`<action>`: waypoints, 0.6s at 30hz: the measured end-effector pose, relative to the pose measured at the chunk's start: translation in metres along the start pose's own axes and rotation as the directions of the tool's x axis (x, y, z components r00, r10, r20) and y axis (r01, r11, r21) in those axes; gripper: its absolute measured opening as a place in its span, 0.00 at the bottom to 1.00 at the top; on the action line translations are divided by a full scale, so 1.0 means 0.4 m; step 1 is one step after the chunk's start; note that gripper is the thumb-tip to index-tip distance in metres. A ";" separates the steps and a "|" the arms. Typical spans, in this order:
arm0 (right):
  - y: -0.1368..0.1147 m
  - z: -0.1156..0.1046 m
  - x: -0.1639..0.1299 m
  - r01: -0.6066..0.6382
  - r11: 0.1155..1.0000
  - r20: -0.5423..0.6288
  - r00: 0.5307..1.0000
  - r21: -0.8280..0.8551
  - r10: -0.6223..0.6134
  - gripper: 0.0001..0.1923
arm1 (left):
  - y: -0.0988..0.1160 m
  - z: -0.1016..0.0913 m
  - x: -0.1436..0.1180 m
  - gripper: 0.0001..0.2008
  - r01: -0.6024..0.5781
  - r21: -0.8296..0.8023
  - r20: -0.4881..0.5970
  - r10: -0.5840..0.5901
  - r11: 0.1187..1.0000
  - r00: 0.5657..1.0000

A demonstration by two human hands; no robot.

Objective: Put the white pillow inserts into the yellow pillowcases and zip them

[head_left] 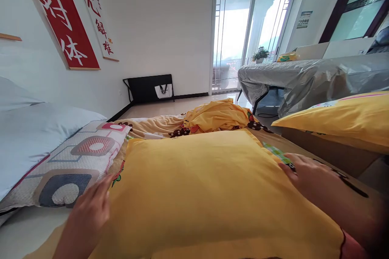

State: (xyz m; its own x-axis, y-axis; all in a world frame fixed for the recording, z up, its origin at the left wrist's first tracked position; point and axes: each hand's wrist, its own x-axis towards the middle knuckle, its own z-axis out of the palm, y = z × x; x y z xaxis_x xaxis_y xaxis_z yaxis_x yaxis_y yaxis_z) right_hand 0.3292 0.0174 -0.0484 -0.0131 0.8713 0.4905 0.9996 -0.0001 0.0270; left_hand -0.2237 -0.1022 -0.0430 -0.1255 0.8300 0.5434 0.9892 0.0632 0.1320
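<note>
A large yellow pillow (197,186) lies flat in front of me on a patterned bedsheet (152,127). My left hand (91,210) rests against the pillow's left edge with the fingers spread. My right hand (304,174) lies flat on the pillow's right edge, fingers apart. Neither hand grips anything. A crumpled yellow blanket (217,115) is heaped beyond the pillow's far edge.
A patterned pillow (75,162) and a pale blue pillow (33,129) lie at the left by the wall. Another yellow pillow (343,117) sits at the right. A table under grey sheeting (304,75) stands further right, with glass doors (249,32) behind.
</note>
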 end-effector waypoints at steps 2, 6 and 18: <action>-0.184 -0.090 0.081 0.173 0.982 0.054 0.983 0.081 -0.177 0.25 | 0.158 -0.012 0.138 0.25 -0.145 -0.061 0.134 0.152 0.988 0.979; -0.480 -0.141 0.206 0.387 0.871 0.044 0.907 0.303 -0.419 0.24 | 0.432 0.045 0.362 0.27 -0.256 -0.147 0.321 0.291 0.955 0.901; -0.518 0.117 0.192 0.200 0.885 0.219 0.924 0.421 -0.313 0.29 | 0.439 0.320 0.302 0.25 -0.100 -0.145 0.325 0.143 0.984 0.935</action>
State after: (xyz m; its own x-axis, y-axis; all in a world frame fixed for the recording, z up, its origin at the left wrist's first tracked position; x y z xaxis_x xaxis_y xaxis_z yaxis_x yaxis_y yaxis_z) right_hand 0.1220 0.1073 -0.0571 -0.3200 0.9126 0.2544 0.8917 0.3808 -0.2446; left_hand -0.0554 0.0800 -0.0604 0.0484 0.9650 0.2578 0.9754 -0.1013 0.1959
